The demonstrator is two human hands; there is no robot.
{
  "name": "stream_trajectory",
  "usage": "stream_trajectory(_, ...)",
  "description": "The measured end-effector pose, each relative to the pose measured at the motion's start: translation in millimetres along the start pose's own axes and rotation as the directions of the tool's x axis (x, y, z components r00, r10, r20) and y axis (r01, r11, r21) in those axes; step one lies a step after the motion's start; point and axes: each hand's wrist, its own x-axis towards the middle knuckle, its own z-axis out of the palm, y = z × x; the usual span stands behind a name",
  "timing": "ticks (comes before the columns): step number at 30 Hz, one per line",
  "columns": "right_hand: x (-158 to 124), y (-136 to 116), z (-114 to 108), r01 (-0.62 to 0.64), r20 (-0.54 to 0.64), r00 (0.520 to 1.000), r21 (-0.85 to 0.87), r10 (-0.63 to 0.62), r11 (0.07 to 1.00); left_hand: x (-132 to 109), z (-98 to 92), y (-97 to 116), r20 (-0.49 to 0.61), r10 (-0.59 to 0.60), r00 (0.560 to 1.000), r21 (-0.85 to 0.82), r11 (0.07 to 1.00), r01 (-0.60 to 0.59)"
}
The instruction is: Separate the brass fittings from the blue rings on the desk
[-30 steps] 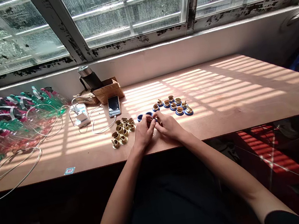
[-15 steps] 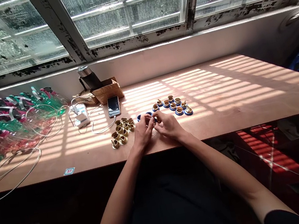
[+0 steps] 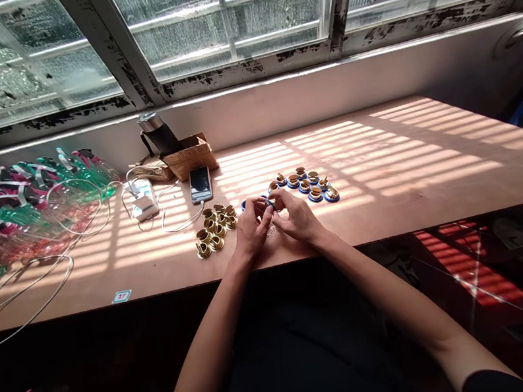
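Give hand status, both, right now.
Left hand: closed, seems to hold a small blue ring.
Right hand: closed on the same ring, grip partly hidden.

- Bright sun comes in thru the window (image 3: 224, 15) at top of frame
- Sun makes thin light stripes (image 3: 415, 153) on the wood desk (image 3: 483, 199), w/ dark bars btw
- Red stripes (image 3: 468, 265) glow lower right
- Bottom of frame v. dark
- Frame edges look bent
- Window glass looks fuzzy
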Motion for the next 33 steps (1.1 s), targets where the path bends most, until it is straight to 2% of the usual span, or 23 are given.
stream_trajectory(6,-0.1,0.6,-0.4,-0.052,0.015,0.999,0.036,0.051,0.998,-0.1,0.1,-1.2,-0.010,0.015,1.000,-0.005,1.000,-0.015)
stream_trajectory(16,-1.4,-1.3,-1.7,-0.046,0.022,0.999,0.021,0.046,0.999,-0.8,0.6,-0.5,0.002,0.008,1.000,0.015,1.000,-0.008)
stream_trajectory(24,2.5,-2.1,-2.8,-0.011,0.035,0.999,0.125,0.007,0.992,-2.1,-0.3,-4.7,-0.001,-0.004,1.000,-0.009,1.000,0.004)
stream_trajectory(33,2.9,-4.2,-3.0,-0.020,0.054,0.998,0.189,0.010,0.982,-6.5,-2.1,4.3,0.057,0.041,0.998,-0.025,0.999,-0.040)
